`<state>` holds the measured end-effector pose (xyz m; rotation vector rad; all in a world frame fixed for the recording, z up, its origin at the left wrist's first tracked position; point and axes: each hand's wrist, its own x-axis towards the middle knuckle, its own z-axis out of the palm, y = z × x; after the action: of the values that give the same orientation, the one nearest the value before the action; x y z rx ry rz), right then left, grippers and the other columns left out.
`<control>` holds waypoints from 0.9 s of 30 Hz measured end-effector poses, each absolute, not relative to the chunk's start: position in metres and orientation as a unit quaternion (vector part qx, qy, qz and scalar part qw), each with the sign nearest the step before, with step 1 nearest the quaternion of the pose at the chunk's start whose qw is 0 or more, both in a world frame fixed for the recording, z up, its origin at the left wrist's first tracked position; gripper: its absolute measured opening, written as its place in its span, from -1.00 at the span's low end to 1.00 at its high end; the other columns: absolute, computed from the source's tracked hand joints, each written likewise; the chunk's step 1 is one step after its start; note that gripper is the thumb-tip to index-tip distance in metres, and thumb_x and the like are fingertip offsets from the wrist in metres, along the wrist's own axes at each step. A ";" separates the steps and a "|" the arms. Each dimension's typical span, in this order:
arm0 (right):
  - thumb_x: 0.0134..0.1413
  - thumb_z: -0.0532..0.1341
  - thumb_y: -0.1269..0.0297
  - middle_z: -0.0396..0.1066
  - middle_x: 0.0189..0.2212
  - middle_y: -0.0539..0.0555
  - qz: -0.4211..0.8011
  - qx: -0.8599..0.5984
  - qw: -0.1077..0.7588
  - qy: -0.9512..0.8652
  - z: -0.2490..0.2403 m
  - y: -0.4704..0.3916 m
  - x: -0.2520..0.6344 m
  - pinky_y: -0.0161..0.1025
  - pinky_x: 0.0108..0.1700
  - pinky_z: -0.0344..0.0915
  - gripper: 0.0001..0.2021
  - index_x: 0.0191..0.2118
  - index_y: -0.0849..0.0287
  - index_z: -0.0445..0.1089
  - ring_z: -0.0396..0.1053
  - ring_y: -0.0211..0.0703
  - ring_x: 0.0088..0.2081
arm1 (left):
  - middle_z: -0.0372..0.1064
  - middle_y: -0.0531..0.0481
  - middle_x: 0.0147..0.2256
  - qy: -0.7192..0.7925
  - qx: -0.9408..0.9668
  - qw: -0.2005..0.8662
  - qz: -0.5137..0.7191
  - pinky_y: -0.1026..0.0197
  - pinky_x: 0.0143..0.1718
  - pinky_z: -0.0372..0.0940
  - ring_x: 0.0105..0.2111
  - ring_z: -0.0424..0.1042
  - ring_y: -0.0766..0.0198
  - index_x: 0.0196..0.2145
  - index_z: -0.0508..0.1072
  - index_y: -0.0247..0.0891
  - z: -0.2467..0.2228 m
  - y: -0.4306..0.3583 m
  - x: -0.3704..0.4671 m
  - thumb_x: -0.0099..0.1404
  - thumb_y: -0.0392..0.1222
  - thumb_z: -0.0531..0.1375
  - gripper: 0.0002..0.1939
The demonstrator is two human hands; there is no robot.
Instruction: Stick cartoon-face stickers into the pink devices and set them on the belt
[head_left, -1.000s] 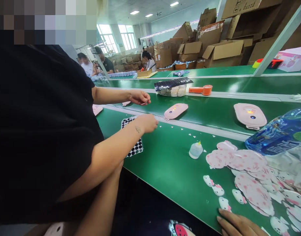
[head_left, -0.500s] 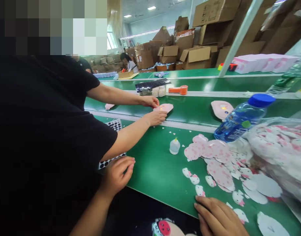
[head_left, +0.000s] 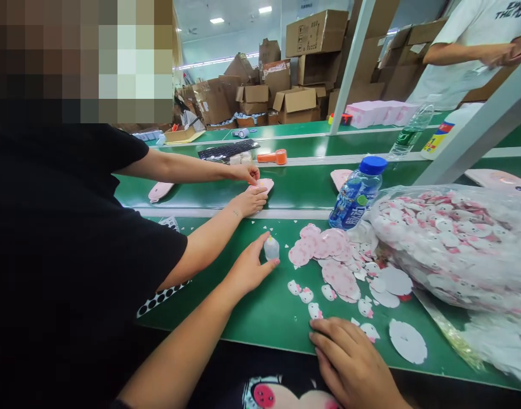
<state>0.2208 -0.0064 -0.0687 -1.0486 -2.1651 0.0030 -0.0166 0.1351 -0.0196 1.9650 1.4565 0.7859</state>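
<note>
My left hand reaches over the green table, thumb and forefinger apart on either side of a small translucent squeeze bottle with a yellow tip. The hand is open, and I cannot tell whether it touches the bottle. My right hand lies at the table's front edge, fingers stretched out, its fingertips at a white cat-face cutout. More cat-face cutouts lie just beyond it. A pile of pink patterned cutouts is farther back, and a white scalloped disc lies right of my right hand.
A large clear bag of cutouts and a blue-capped drink bottle stand at right. On my left, a co-worker's hands work on a pink shell on the conveyor. An orange handheld item lies beyond.
My left hand has moved forward and right from the table edge to the small bottle. The view has turned right, bringing in a person in white. My right hand stays by the cat-face cutout.
</note>
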 end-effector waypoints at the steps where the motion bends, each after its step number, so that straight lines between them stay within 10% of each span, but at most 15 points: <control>1: 0.17 0.11 0.49 0.54 -0.12 0.11 0.002 -0.408 0.360 -0.839 -0.068 -0.006 0.220 -0.10 -0.12 0.40 -0.77 -0.15 0.17 0.48 0.44 -0.04 -0.12 | 0.38 -0.19 0.12 0.543 0.731 0.289 0.297 0.00 0.14 0.26 0.09 0.40 0.02 0.17 0.32 -0.24 -0.021 0.139 -0.015 0.22 -0.13 0.25 -0.44; 16: 0.12 0.09 0.48 0.49 -0.15 0.15 0.086 -0.428 0.403 -0.804 -0.046 -0.002 0.218 -0.10 -0.04 0.43 -0.76 -0.12 0.15 0.39 0.43 -0.11 -0.10 | 0.44 -0.07 -0.10 0.524 0.731 0.297 0.320 0.04 -0.02 0.35 -0.09 0.46 0.05 -0.14 0.54 -0.10 -0.021 0.101 -0.033 0.13 0.01 0.33 -0.66; 27: 0.05 0.11 0.55 0.50 -0.12 0.17 0.066 -0.360 0.424 -0.828 -0.034 0.000 0.227 -0.30 0.00 0.44 -0.68 -0.06 0.18 0.34 0.47 -0.18 -0.03 | 0.38 -0.20 0.10 0.553 0.771 0.197 0.246 -0.19 0.17 0.21 0.13 0.32 -0.09 0.19 0.32 -0.15 -0.048 0.076 -0.044 0.17 -0.11 0.28 -0.38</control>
<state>0.2266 0.0001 -0.0341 -0.8995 -2.0721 0.1663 -0.0440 0.0756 -0.0478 2.1598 1.5469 0.6899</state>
